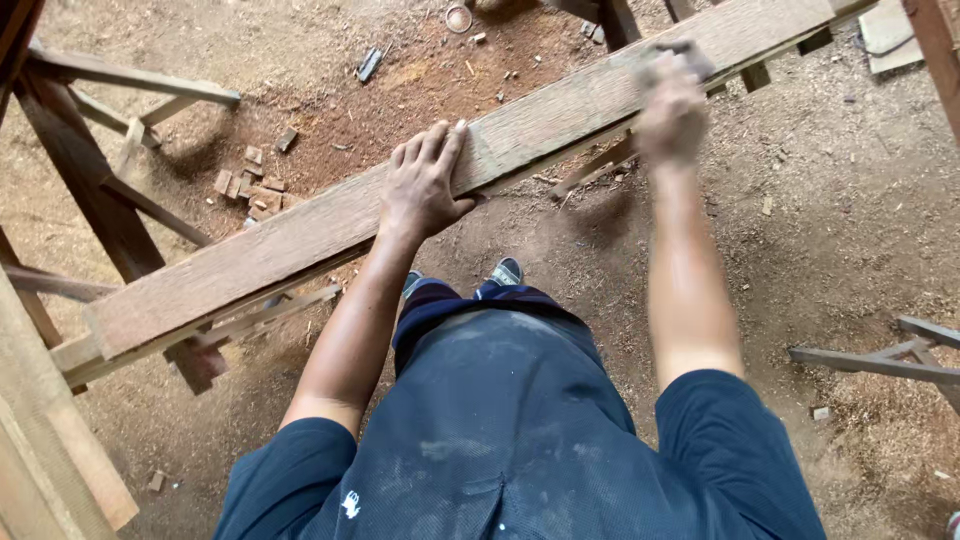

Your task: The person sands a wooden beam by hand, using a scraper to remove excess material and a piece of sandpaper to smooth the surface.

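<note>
A long weathered wooden plank [300,235] runs from the lower left to the upper right, resting on wooden supports. My left hand [425,185] lies flat on the plank's near edge, fingers spread over its top face. My right hand [672,105] is farther up the plank and blurred by motion. It is closed around a small dark object [683,50] pressed against the plank's surface; I cannot tell what the object is.
A wooden trestle [95,180] stands at the left, with small wood offcuts [250,185] on the sawdust-covered dirt floor beside it. Another wooden frame [890,360] lies at the right. Timber boards [45,440] lean at the lower left. My feet [505,272] stand under the plank.
</note>
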